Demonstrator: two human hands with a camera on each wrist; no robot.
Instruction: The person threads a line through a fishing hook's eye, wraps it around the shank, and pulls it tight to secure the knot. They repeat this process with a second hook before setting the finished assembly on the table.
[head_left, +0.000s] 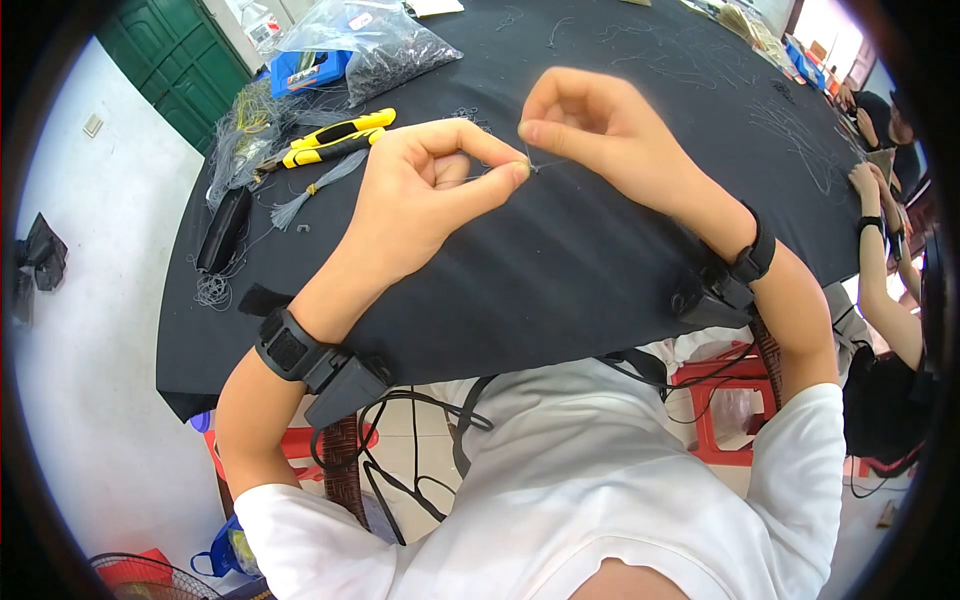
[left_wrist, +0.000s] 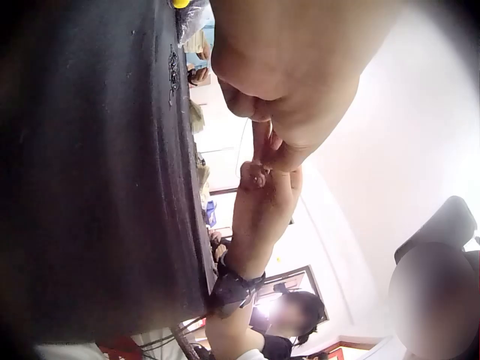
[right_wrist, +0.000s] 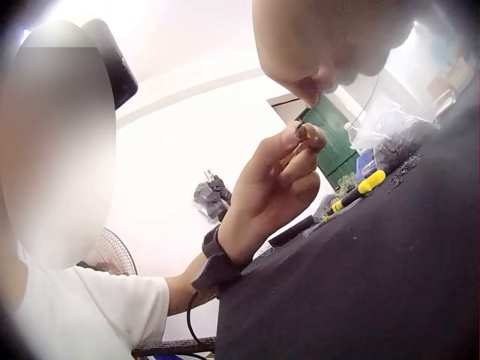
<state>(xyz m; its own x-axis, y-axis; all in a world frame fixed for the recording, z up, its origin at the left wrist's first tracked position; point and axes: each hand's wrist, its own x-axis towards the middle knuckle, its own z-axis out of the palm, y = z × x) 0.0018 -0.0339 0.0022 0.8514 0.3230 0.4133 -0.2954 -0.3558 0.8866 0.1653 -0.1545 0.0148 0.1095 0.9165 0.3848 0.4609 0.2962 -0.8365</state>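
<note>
Over the black cloth, the left hand [head_left: 425, 190] pinches a thin grey line [head_left: 535, 168] between thumb and forefinger, a small knot-like bit showing at the fingertips. The right hand [head_left: 610, 135] is just to its right, thumb and forefinger together on the line, other fingers curled in. In the left wrist view the left hand [left_wrist: 292, 82] partly covers the right hand [left_wrist: 259, 180]. From the right wrist, the left hand [right_wrist: 277, 176] shows a tiny dark piece at its fingertips, below the right hand [right_wrist: 330, 45]; a fine strand curves beside them.
Yellow-black pliers [head_left: 340, 137], a bundle of grey line [head_left: 320, 190] and a black cylindrical object [head_left: 224, 230] lie at the left. Behind are a blue box [head_left: 308, 72] and a clear bag of dark pieces [head_left: 400, 55]. Loose strands [head_left: 800, 135] lie at the right, near another person's arms [head_left: 885, 260].
</note>
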